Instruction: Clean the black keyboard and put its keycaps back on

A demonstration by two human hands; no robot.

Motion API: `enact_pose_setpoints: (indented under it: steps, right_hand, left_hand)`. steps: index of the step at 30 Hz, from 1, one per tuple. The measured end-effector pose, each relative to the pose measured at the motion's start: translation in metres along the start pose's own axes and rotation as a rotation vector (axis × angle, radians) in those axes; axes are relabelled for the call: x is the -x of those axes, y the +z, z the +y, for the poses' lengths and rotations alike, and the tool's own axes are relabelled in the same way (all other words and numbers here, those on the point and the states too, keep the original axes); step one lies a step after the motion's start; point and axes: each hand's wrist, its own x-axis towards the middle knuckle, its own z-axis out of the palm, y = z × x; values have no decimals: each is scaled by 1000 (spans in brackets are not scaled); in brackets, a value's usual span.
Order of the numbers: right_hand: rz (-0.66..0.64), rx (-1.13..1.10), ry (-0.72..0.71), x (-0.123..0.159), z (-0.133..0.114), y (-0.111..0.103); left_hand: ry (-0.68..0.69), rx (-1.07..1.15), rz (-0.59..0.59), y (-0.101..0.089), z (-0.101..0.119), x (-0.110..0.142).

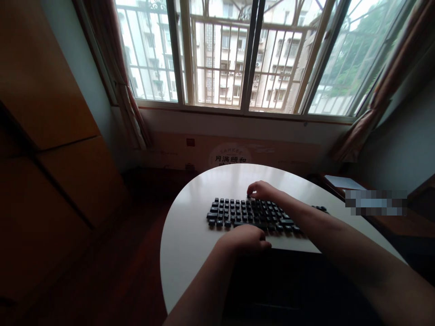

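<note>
A black keyboard (238, 212) lies on a round white table (190, 226). My left hand (245, 239) rests at the keyboard's near edge, fingers curled under against the front row of keys. My right hand (260, 190) reaches across to the keyboard's far edge, its fingertips pinched on a key in the top row. My right forearm crosses over the right part of the keyboard and hides it.
Behind the table are a low wall and a wide barred window (238, 54) with curtains (129, 104) at both sides. A wooden cabinet (50, 136) stands to the left. A dark desk with a white sheet (343, 182) is on the right. Dark wooden floor surrounds the table.
</note>
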Motion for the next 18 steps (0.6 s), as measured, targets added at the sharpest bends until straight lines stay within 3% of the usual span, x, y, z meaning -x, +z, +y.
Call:
enact_pose_setpoints:
  steps: [5,9,15,18]
  right_hand:
    - [96,-8,-18,1,-10,-1]
    - [197,-44,-37,22,-22,-20]
    - [376,-171,-59,117,-47,-57]
    - [367,-280,-20,168,-60,-62]
  left_hand:
    - [-8,12,-8,-1,1,1]
    - [-14,47,-3,-2,2,3]
    - [-2,59,-7,-2,2,1]
    - [3,65,-14,-1,1,-2]
